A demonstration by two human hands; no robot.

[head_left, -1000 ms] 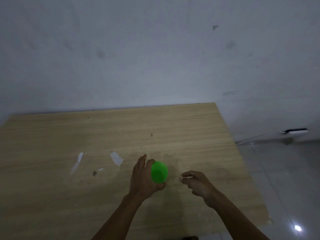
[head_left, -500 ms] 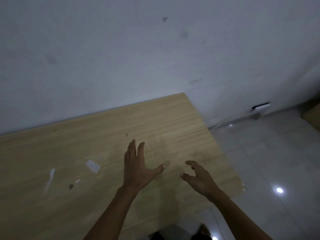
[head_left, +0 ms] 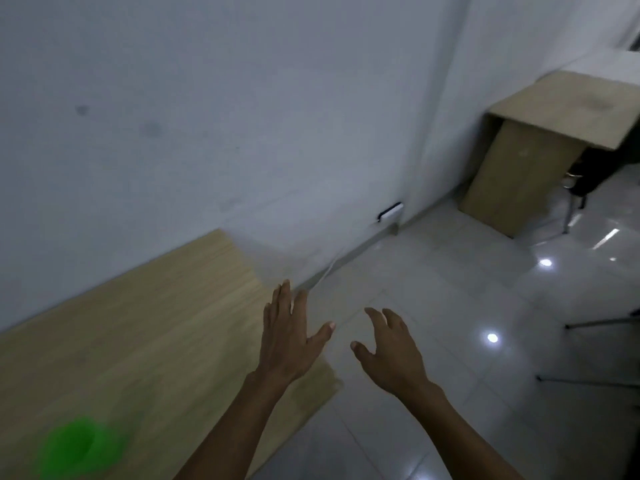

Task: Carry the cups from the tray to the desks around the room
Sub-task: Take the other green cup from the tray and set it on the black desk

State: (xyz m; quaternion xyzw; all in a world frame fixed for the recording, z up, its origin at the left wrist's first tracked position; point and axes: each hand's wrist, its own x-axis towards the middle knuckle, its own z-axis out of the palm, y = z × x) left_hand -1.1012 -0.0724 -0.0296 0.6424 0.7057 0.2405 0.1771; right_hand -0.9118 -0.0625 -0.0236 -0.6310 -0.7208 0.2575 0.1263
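Now the blurred bright green plastic cup (head_left: 81, 446) stands on the light wooden desk (head_left: 145, 327) near its front edge, both the left hand (head_left: 289, 336) and right hand (head_left: 393, 351) are free with loose fingers, so I judge the next move is fetching another cup from the tray, which is not visible.

white wall (head_left: 242, 98), glossy tiled floor (head_left: 450, 306), wall socket (head_left: 390, 212)
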